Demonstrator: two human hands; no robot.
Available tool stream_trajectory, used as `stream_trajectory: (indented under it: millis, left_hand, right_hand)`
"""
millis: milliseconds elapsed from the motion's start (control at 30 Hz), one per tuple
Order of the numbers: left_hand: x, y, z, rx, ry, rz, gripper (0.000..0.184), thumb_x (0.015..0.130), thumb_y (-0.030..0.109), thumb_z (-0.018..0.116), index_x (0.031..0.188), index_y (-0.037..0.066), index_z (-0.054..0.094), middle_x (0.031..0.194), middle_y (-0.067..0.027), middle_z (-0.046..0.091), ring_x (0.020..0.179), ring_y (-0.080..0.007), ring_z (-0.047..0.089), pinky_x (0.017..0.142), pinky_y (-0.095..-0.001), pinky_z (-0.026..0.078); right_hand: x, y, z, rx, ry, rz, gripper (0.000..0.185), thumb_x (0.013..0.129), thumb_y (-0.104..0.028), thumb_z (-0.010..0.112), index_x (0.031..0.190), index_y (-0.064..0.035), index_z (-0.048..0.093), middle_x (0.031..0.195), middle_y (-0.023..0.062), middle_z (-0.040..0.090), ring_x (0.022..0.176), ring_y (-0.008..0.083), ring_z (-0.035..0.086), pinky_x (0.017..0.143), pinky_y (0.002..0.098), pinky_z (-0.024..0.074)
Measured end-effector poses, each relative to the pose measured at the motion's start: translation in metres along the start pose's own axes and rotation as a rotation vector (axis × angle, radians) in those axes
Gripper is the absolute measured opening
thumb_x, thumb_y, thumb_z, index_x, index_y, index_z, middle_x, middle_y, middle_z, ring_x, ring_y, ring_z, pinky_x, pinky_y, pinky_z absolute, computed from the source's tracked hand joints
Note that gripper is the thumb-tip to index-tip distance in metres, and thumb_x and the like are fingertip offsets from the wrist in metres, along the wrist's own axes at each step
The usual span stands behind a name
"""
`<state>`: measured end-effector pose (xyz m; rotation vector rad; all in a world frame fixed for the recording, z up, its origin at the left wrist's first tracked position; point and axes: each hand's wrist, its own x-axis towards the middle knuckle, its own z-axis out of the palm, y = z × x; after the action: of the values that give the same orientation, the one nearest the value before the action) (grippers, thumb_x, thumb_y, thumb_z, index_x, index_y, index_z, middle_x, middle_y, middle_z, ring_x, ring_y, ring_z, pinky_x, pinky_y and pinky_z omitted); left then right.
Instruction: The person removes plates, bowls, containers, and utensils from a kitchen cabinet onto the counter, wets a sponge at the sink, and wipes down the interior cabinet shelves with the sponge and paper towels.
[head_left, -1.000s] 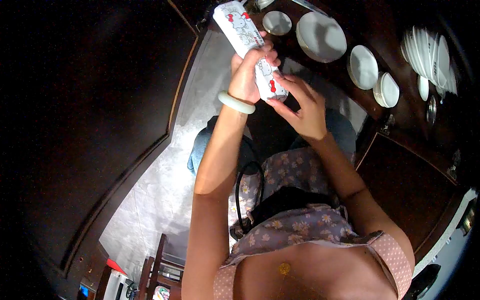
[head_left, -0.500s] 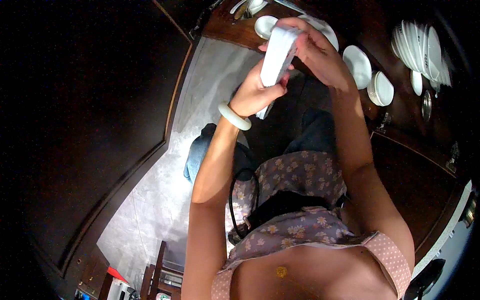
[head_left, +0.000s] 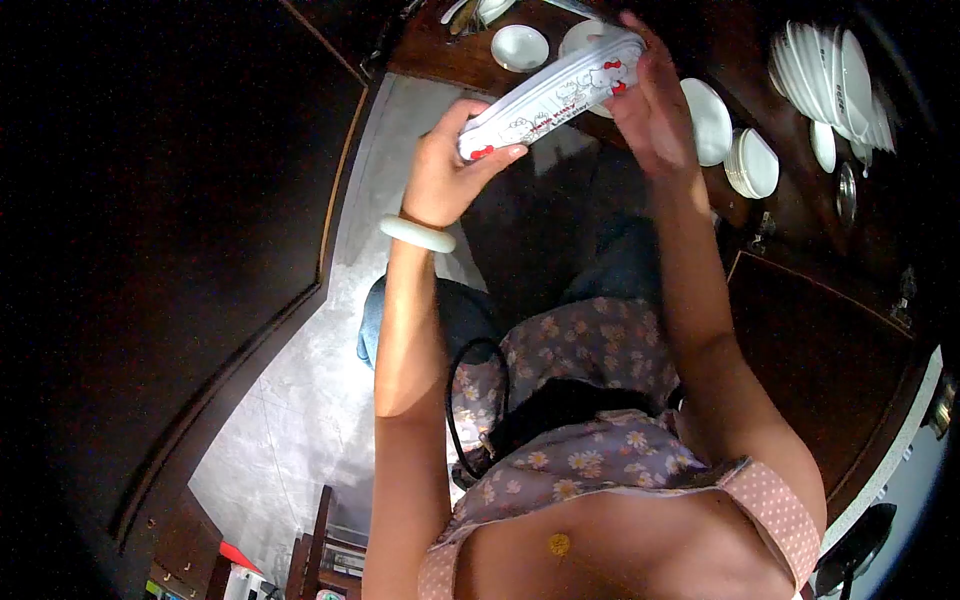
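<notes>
A long, slim white case (head_left: pixel 553 97) with a Hello Kitty print and red bows is held up slantwise, its right end higher. My left hand (head_left: pixel 445 165) grips its lower left end, with the thumb along the near edge and the fingers behind. At the upper right end, my right hand (head_left: pixel 655 115) holds the case; some of its fingers are hidden behind it, and the hand is slightly blurred.
Beyond the case, a small white bowl (head_left: pixel 519 48) stands on the dark wooden shelf (head_left: pixel 440 55). To the right are a white dish (head_left: pixel 708 122), a stack of bowls (head_left: pixel 750 165) and a row of upright plates (head_left: pixel 822 80). A dark cabinet door (head_left: pixel 200 200) fills the left.
The case has turned from nearly upright to a slant, and its printed side now faces me. My left hand has moved left; my right hand has shifted to the case's right end.
</notes>
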<state>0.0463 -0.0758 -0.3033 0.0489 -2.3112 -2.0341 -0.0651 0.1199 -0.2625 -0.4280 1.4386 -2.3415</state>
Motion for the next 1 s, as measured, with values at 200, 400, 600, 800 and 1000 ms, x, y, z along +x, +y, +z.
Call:
stream_trajectory:
  millis: [200, 400, 600, 800, 1000]
  left_hand:
    - [-0.003, 0.000, -0.002, -0.137, 0.017, 0.034, 0.041, 0.075, 0.010, 0.075, 0.111, -0.001, 0.058, 0.096, -0.0071, 0.065, 0.088, -0.0109, 0.058, 0.076, -0.0246, 0.048]
    - [0.003, 0.000, -0.010, 0.008, 0.421, 0.122, 0.044, 0.067, 0.013, 0.082, 0.097, 0.000, 0.053, 0.084, -0.0042, 0.059, 0.077, -0.0087, 0.056, 0.067, -0.0230, 0.047]
    - [-0.001, 0.004, -0.006, -0.011, 0.526, 0.209, 0.040, 0.066, 0.016, 0.083, 0.093, -0.001, 0.060, 0.079, -0.0037, 0.064, 0.073, -0.0092, 0.059, 0.067, -0.0233, 0.048]
    - [-0.006, 0.010, -0.013, 0.091, 0.492, 0.267, 0.032, 0.072, 0.014, 0.078, 0.096, 0.000, 0.062, 0.083, -0.0017, 0.063, 0.074, -0.0087, 0.056, 0.068, -0.0226, 0.047]
    - [0.004, -0.001, -0.009, 0.102, 0.544, 0.009, 0.030, 0.080, 0.023, 0.071, 0.092, -0.002, 0.062, 0.072, -0.0110, 0.065, 0.066, -0.0127, 0.061, 0.061, -0.0270, 0.048]
  right_hand:
    - [-0.007, -0.003, -0.025, -0.313, -0.088, -0.047, 0.045, 0.098, -0.032, 0.040, 0.130, -0.0006, 0.040, 0.119, 0.0144, 0.056, 0.110, 0.0227, 0.054, 0.096, 0.0382, 0.0421]
    - [-0.019, 0.009, -0.012, -0.315, 0.101, -0.016, 0.035, 0.098, -0.022, 0.037, 0.123, 0.0010, 0.046, 0.120, 0.0126, 0.053, 0.107, 0.0193, 0.054, 0.093, 0.0352, 0.0440]
    - [-0.026, 0.038, -0.035, -0.323, 0.227, -0.009, 0.037, 0.086, -0.010, 0.048, 0.122, -0.0012, 0.045, 0.125, 0.0123, 0.047, 0.110, 0.0220, 0.049, 0.097, 0.0369, 0.0397]
    - [-0.022, 0.028, -0.043, -0.312, 0.035, -0.003, 0.034, 0.084, -0.011, 0.063, 0.113, -0.0002, 0.049, 0.119, 0.0141, 0.052, 0.101, 0.0261, 0.056, 0.085, 0.0355, 0.0502]
    - [-0.027, 0.048, -0.049, -0.428, 0.157, 0.268, 0.041, 0.095, -0.030, 0.048, 0.119, 0.0038, 0.048, 0.119, 0.0141, 0.052, 0.111, 0.0239, 0.052, 0.094, 0.0363, 0.0454]
